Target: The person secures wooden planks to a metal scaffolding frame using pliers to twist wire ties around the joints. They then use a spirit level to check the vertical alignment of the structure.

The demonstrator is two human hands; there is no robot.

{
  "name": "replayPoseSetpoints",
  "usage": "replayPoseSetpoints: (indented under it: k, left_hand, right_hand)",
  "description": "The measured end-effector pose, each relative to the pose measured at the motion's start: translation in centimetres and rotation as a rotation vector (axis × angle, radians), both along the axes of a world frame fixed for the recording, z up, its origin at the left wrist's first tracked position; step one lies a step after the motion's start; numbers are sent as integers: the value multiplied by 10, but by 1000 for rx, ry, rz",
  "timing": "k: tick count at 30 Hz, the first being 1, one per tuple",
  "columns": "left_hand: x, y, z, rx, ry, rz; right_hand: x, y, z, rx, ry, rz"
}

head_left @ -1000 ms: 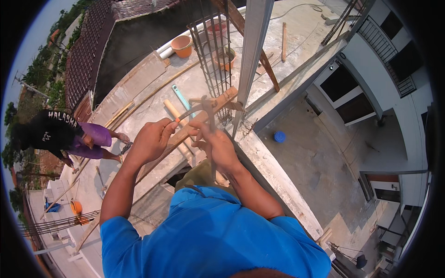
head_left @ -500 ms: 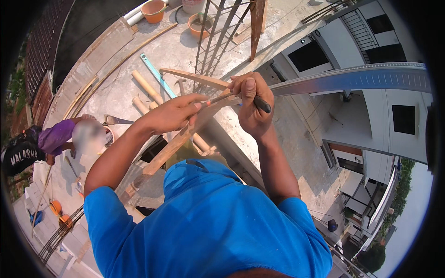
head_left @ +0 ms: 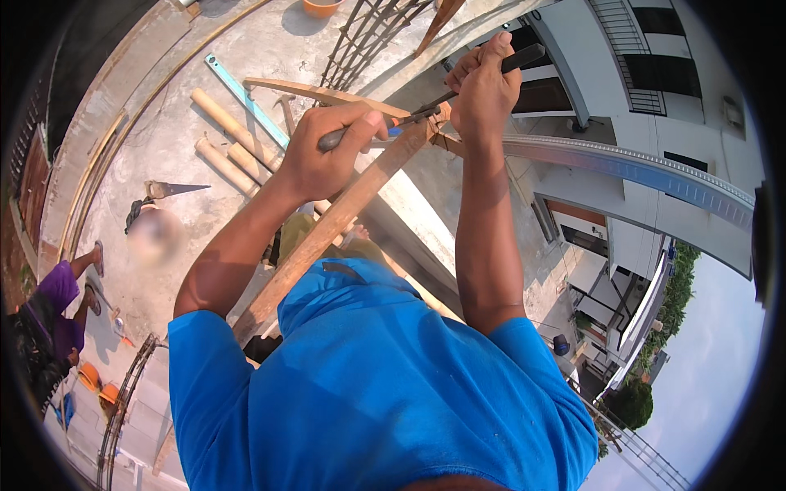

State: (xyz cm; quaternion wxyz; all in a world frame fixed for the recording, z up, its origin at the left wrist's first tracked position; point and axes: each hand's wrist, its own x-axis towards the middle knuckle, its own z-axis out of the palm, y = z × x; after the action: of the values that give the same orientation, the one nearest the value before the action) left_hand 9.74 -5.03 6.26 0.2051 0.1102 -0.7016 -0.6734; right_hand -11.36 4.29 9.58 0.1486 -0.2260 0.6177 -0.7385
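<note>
The right hand [head_left: 485, 98] grips a black-handled tool [head_left: 524, 57], near the wooden beam's [head_left: 352, 196] upper end; its long axis slants from upper right to lower left; left hand [head_left: 340, 151] closes on a dark grip [head_left: 330, 141], perhaps another tool's; concrete floor [head_left: 176, 123] lies left, a white building [head_left: 655, 209] right.

Floor [head_left: 168, 147]: saw [head_left: 174, 189] left of poles [head_left: 233, 128], spirit level [head_left: 243, 96] right | beam [head_left: 348, 210] ending between left hand [head_left: 337, 151] and right hand [head_left: 486, 96]

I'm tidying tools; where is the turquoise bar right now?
In the head view, the turquoise bar lies upper left of centre, on the floor just right of the round pale poles and left of the person's left hand.
</note>
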Motion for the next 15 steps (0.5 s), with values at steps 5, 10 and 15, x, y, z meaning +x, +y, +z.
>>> replayPoseSetpoints:
  k: [5, 10, 15]
  left_hand:
    - [-24, -7, -1, -112, 80, 57]
    - [-55, -11, 9, -294, 193, 142]
    - [-101, -21, -8, -20, 303, 229]
  right_hand:
    - [1, -10, -6, 39, -8, 7]
    - [0, -11, -27, 211, 44, 114]
    - [-4, -15, -17, 101, 44, 156]
